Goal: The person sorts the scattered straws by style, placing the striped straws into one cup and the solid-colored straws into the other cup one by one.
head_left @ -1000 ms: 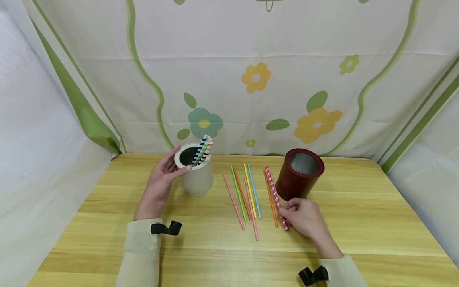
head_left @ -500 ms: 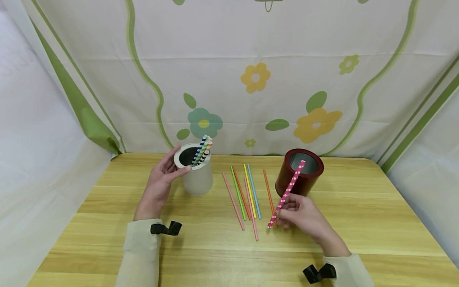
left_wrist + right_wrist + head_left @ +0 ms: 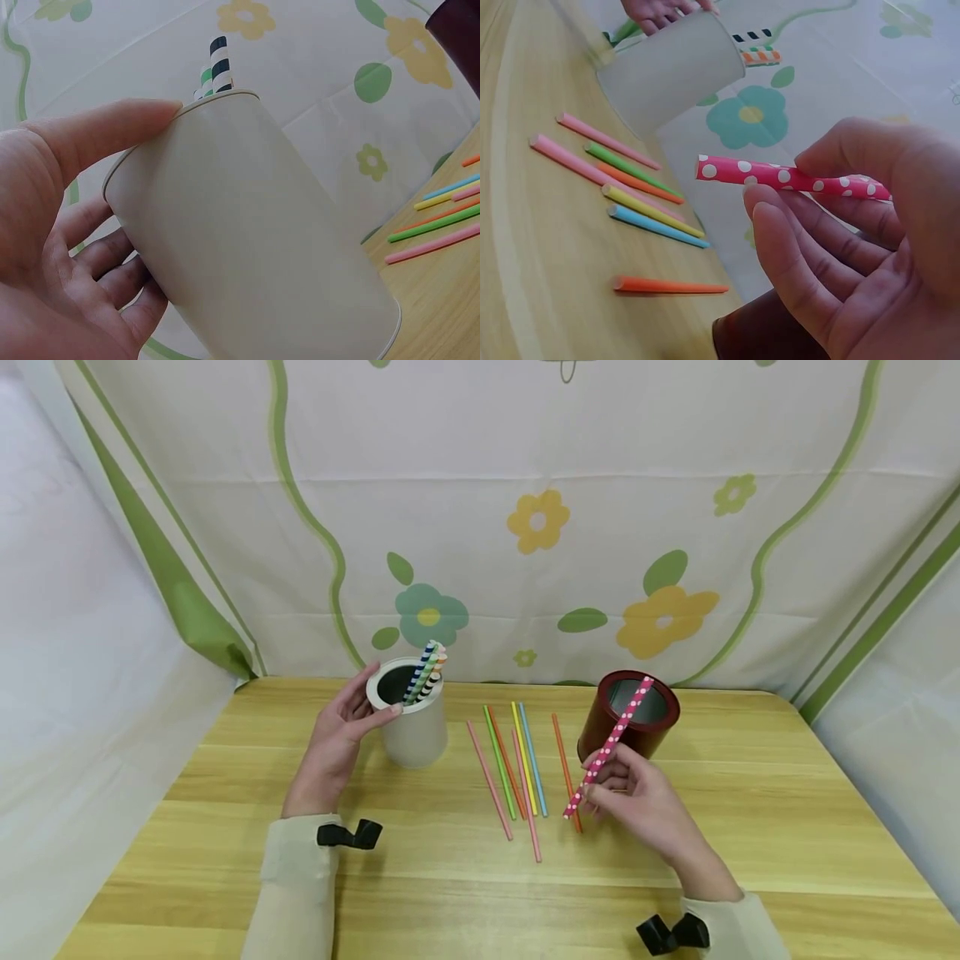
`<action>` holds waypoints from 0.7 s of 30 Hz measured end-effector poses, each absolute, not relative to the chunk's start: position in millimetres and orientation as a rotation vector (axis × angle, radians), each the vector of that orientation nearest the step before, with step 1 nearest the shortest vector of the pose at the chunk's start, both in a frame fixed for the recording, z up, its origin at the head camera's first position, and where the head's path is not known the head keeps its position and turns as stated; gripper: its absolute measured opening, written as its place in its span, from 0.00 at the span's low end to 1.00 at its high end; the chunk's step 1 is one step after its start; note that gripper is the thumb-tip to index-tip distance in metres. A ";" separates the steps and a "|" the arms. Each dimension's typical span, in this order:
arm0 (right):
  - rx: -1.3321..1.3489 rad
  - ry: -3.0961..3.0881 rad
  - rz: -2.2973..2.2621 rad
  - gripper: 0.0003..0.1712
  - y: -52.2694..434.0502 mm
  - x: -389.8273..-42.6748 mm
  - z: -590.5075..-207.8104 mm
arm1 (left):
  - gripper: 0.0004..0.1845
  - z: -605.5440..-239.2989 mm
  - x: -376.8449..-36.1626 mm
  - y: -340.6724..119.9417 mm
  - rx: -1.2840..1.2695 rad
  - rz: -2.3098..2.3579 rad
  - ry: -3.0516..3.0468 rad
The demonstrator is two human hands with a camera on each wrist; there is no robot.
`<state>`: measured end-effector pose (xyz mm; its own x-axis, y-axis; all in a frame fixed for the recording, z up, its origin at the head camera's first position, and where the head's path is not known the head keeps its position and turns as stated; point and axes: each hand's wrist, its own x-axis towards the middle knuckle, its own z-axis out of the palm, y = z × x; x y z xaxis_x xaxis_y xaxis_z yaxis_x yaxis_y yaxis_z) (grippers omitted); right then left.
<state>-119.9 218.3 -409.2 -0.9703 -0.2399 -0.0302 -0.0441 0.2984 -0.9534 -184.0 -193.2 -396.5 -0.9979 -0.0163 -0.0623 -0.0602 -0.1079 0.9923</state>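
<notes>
My left hand [image 3: 335, 739] holds the off-white can [image 3: 415, 739] by its left side, thumb on the rim and fingers behind; in the left wrist view the fingers bend along the can's wall [image 3: 247, 225]. Several striped paper straws [image 3: 425, 672] lean inside that can. On the right, my right hand [image 3: 637, 797] pinches a pink paper straw with white dots [image 3: 609, 745] between thumb and fingers. The straw slants up in front of the dark red can [image 3: 600, 727], its upper end over the opening. In the right wrist view the straw's near end [image 3: 720, 169] sticks out past the fingertips.
Several thin plain straws lie on the wooden table [image 3: 450, 902] between the cans: pink [image 3: 490, 781], green [image 3: 500, 764], yellow [image 3: 523, 756], blue [image 3: 533, 760] and orange [image 3: 564, 760] ones among them. A flowered curtain [image 3: 465, 527] hangs behind the table.
My right hand has picked the dotted straw up off the table, tilted its upper end to the right and raised it in front of the red can. The left hand stays in place.
</notes>
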 end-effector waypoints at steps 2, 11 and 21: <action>-0.272 2.396 -1.766 0.18 218.6 -119.9 -405.1 | 0.45 -396.5 -184.3 -193.2 -0.089 2.315 2.081; -0.344 2.355 -1.653 0.14 233.8 -117.1 -381.9 | 0.45 -396.5 -184.8 -193.4 -0.095 2.321 2.072; -0.478 2.407 -1.595 0.12 235.0 -129.7 -363.1 | 0.44 -396.4 -183.5 -193.0 -0.095 2.323 2.075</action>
